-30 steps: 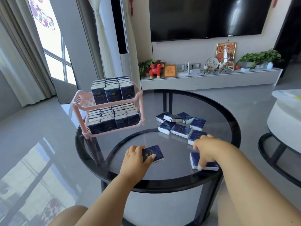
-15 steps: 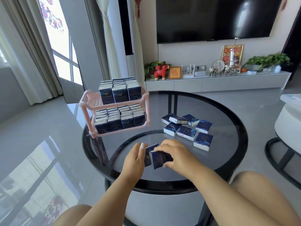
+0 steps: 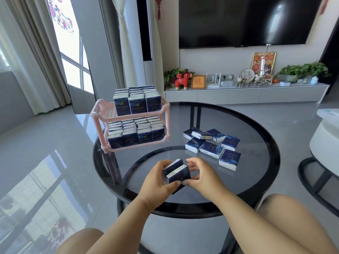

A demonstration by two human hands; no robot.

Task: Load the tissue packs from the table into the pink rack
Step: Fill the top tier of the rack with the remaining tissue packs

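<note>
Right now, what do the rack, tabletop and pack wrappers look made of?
Rack: looks like moulded plastic, matte pink, with a slotted grid shelf.
Tabletop: seems to be smoked glass, glossy; the legs and floor show through it, and the rim is black, maybe metal.
Packs: probably thin plastic film over soft tissue, dark blue with a slight sheen and white ends.

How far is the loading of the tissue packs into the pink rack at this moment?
Mostly done: both tiers of the pink plastic rack hold rows of dark blue tissue packs. In hand: the left hand and right hand hold two stacked dark blue packs above the round black glass table. Left: seven loose packs lie on the table, and the upper tier has free space at its left.
</note>
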